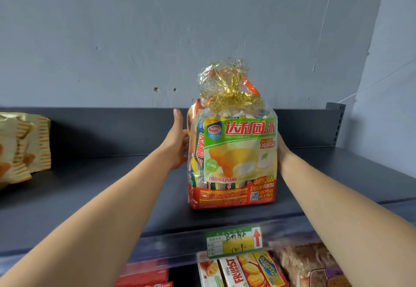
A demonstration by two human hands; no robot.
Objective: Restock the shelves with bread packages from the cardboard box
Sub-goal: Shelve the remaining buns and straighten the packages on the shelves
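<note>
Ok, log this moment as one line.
left hand: flat on bag side | right hand: on opposite side | green-and-red plastic pie bag with gold bow: upright on dark top shelf

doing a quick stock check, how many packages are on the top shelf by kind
Green and red Daliyuan pie bag with gold bow, standing upright between both hands: 1
Gold and orange snack bag at the left edge, partly cut off: 1
Total on the top shelf: 2

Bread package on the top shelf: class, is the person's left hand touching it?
Touching. The head view shows the left hand pressed flat against the side of the bread package, with no gap between them.
</note>
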